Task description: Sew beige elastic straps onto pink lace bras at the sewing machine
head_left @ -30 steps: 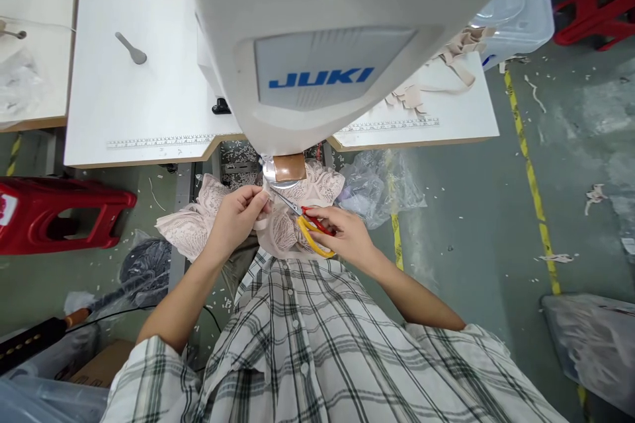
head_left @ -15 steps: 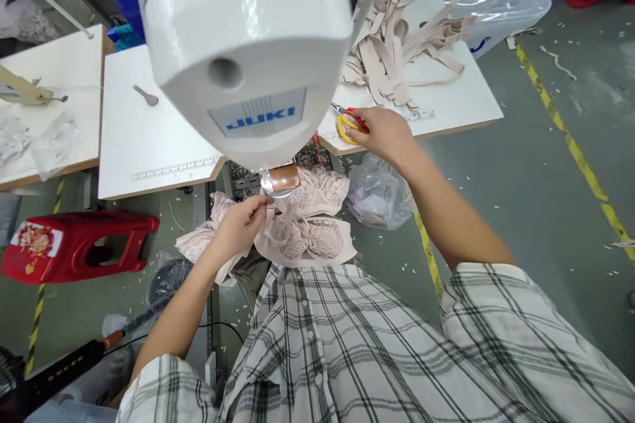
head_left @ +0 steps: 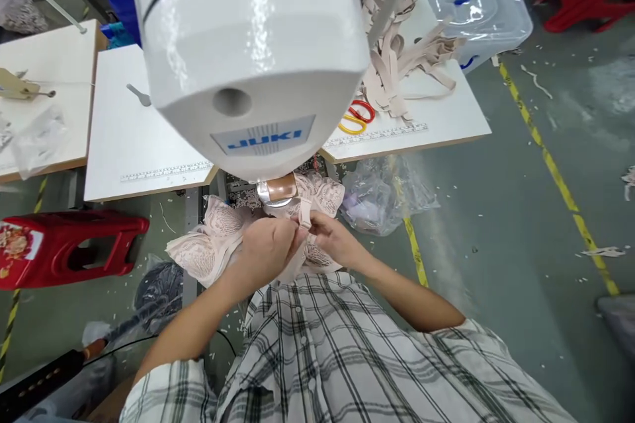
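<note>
A white JUKI sewing machine head [head_left: 253, 53] fills the upper middle. Below its metal foot [head_left: 278, 190] lies a pale pink lace garment [head_left: 213, 238]. My left hand [head_left: 265, 248] and my right hand [head_left: 332, 238] meet just under the foot, both pinching a narrow beige strap [head_left: 304, 211] of that garment. The red and yellow scissors [head_left: 356, 116] lie on the white table [head_left: 446, 112] to the right, near a pile of beige straps [head_left: 397, 59].
A red plastic stool [head_left: 69, 244] lies on the floor at left. A clear plastic bag [head_left: 381, 195] sits under the right table. A clear lidded bin [head_left: 471, 0] stands at the table's far end. Yellow floor tape [head_left: 555, 172] runs on the right.
My right hand cut at the garment with the scissors, carried them to the right table, left them there, and came back to the strap beside my left hand.
</note>
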The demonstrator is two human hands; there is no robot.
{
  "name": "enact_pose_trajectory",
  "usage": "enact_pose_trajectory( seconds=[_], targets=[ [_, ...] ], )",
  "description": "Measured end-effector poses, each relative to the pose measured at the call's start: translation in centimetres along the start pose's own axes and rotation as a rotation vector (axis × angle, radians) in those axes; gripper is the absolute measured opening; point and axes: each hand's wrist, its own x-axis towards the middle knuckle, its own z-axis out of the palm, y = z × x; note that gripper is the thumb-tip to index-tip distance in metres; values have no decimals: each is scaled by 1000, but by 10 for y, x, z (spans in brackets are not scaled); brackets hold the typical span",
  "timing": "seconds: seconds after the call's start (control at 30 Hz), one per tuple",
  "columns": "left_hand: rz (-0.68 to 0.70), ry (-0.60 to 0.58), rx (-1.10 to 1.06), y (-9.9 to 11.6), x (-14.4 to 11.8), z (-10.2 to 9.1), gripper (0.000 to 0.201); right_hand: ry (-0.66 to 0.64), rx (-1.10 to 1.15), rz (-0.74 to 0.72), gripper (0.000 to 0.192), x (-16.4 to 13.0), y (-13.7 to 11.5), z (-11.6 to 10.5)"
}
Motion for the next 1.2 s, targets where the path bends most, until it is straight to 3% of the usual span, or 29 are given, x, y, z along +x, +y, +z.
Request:
enact_pose_trajectory(
  seconds=[0.1, 0.2, 0.27, 0.4, 0.63, 0.9, 1.2],
  targets=[
    [-202, 11, -244, 19, 13, -2, 38, 181, 218, 111, 38, 12, -10, 0],
    [-407, 70, -452, 27, 20, -4, 44, 288, 187, 158, 28, 28, -25, -6],
    [-459, 121, -444, 24, 20, -6, 45, 332, 108, 124, 24, 43, -33, -13],
    [-427, 178, -177, 7, 13, -8, 28, 342, -65, 71, 19, 76, -38, -31],
    [-282, 167, 195, -14, 13, -5, 40, 239, -260, -30, 10, 113, -37, -47],
    [-269, 195, 244, -17, 19, -10, 36, 196, -427, -98, 8, 129, -34, -51],
    [-257, 161, 304, -17, 20, -9, 38, 179, -431, -104, 15, 131, -32, -52]
  ],
)
